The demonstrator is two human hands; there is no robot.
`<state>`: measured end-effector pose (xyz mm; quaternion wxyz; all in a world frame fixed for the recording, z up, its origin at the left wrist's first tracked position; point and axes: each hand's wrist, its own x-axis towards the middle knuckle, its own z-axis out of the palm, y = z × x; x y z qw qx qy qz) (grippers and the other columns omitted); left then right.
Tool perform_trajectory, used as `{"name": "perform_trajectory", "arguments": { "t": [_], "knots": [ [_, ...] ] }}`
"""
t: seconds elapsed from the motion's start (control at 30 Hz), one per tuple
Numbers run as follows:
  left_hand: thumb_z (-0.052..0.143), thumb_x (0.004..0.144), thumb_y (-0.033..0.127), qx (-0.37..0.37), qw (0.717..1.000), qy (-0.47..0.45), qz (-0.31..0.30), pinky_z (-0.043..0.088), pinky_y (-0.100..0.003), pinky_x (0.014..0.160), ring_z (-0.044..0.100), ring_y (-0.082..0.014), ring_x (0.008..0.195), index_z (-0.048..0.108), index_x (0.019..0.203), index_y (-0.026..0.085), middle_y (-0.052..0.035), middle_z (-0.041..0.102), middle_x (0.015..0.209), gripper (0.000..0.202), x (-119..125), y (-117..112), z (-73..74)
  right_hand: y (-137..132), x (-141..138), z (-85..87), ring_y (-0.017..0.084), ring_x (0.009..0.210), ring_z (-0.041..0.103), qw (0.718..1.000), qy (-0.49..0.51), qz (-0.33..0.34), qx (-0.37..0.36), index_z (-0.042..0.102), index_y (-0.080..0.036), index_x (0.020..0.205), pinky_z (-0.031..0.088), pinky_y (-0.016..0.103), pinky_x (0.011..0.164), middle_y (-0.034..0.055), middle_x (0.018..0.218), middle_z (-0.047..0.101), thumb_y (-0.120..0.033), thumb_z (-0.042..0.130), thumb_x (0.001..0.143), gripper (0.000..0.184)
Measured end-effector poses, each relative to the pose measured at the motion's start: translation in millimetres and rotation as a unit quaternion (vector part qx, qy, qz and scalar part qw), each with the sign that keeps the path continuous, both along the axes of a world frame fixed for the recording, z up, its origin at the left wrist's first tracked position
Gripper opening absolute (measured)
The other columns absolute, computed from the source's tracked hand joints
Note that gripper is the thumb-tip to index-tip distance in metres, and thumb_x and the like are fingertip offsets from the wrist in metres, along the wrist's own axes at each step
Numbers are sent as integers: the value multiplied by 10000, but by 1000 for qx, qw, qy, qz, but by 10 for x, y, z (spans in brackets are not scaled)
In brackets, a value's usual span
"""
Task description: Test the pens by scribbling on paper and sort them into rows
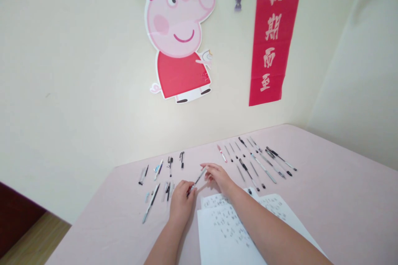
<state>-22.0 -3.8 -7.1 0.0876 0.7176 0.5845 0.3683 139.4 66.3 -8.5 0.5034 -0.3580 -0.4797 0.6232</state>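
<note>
Between my two hands a slim clear-barrelled pen [199, 177] is held at a slant above the table. My left hand [183, 199] is closed round its lower end, the thumb and fingertips pressed together on it. At the pen's upper end, the curled fingers of my right hand [217, 177] meet the barrel; part of their grip is hidden. Left of my hands lie parted pens, among them a long grey-and-black pen [151, 203] and a black clip pen [182, 160]. Sheets of paper with handwriting [217, 232] lie under my right forearm.
To the right, several pens and refills lie in slanted rows, including a pink-and-white pen [222, 153], a white-and-blue pen [263, 168] and a black pen [281, 158]. The pink table [348, 198] meets the wall, which bears a cartoon pig cutout [183, 74] and a red banner [270, 66].
</note>
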Motion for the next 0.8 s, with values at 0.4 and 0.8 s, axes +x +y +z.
{"name": "perform_trajectory", "arguments": {
  "t": [0.4,0.8],
  "knots": [
    [495,785,231,3,1000,1,-3,455,-323,665,565,-185,719,621,864,189,-38,597,780,155,-4,-6,-4,-8,11,17,70,430,446,999,-27,-21,-2,613,-147,650,317,196,438,-24,509,544,-544,644,655,398],
    [494,781,225,12,1000,1,0,456,-316,660,570,-182,708,626,852,189,-37,600,766,155,1,-6,-2,9,10,-5,70,435,441,999,-16,-29,8,544,-158,562,329,195,447,-27,489,535,-531,675,648,404]
  ]
}}
